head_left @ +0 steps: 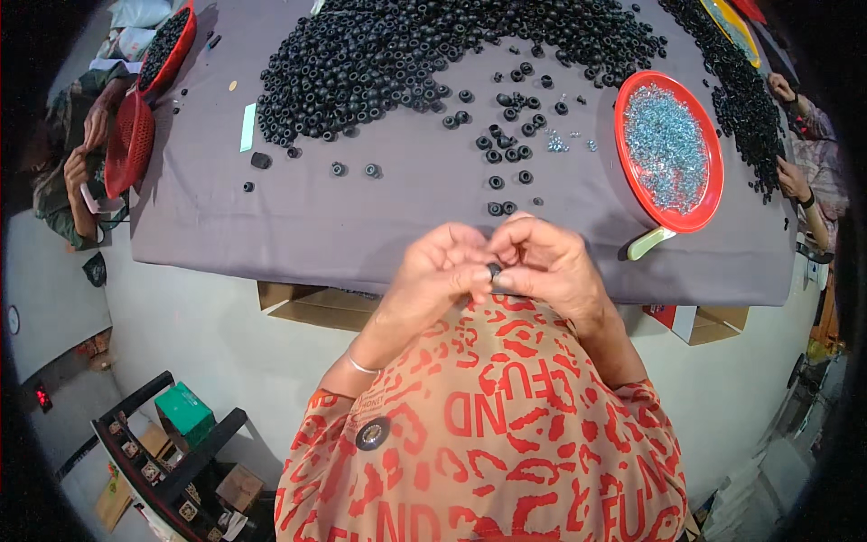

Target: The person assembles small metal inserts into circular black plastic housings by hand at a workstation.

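My left hand [441, 271] and my right hand [553, 267] meet over the table's near edge, close to my body. Between their fingertips is a small black round part [494, 270], gripped from both sides. Its far face and anything tiny set in it are hidden by the fingers. Just beyond my hands, several loose black ring-shaped parts [495, 182] lie scattered, leading up to a large heap of the same parts [370, 72]. A red plate [620, 135] to the right holds many small shiny metal pieces [666, 144].
A grey cloth [298, 217] covers the table. Red baskets [131, 144] are at the left edge beside another person's hands [86, 144]. On the right, a co-worker's hands [790, 172] touch a black pile [745, 108]. A green handle [648, 242] lies by the plate; cardboard boxes [321, 312] sit below.
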Demonstrator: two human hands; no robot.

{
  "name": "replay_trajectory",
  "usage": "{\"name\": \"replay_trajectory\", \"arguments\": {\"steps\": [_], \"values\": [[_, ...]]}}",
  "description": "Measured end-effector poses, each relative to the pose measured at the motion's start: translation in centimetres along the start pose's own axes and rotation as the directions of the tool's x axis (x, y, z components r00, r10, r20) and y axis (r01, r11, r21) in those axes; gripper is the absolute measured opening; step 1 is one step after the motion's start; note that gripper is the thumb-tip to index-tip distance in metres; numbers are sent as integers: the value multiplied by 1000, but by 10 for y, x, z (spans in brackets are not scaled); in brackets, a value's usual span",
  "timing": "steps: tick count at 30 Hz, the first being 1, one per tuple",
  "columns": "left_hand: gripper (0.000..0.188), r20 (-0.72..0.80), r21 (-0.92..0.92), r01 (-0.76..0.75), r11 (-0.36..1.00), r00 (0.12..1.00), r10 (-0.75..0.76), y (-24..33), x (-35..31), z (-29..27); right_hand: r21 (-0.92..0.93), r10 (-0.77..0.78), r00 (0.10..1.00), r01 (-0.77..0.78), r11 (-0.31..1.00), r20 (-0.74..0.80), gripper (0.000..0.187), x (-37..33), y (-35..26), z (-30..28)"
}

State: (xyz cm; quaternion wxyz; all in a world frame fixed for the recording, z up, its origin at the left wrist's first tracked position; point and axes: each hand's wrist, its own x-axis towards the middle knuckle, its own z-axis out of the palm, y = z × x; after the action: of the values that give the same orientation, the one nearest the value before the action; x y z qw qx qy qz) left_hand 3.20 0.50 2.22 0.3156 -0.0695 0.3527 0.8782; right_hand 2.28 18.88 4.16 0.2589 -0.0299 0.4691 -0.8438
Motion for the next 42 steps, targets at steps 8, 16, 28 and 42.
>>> {"name": "replay_trajectory", "arguments": {"steps": [8, 16, 28, 42], "values": [[18, 56, -5, 352, 936, 935, -351, -9, -21, -5, -305, 72, 994, -44, 951, 82, 16, -20, 6, -2], [13, 22, 15, 333, 943, 943, -333, -4, -17, -6, -500, -75, 989, 130, 856, 128, 20, -13, -2, -8], [10, -2, -228, 135, 964, 990, -139, -8, 5, -21, -991, -554, 822, 106, -84, 135, 21, 19, 19, -67], [13, 96, -268, 116, 956, 991, -93, 6, 12, 6, -169, -185, 976, 164, 972, -118, 21, -9, -8, -25]]}}
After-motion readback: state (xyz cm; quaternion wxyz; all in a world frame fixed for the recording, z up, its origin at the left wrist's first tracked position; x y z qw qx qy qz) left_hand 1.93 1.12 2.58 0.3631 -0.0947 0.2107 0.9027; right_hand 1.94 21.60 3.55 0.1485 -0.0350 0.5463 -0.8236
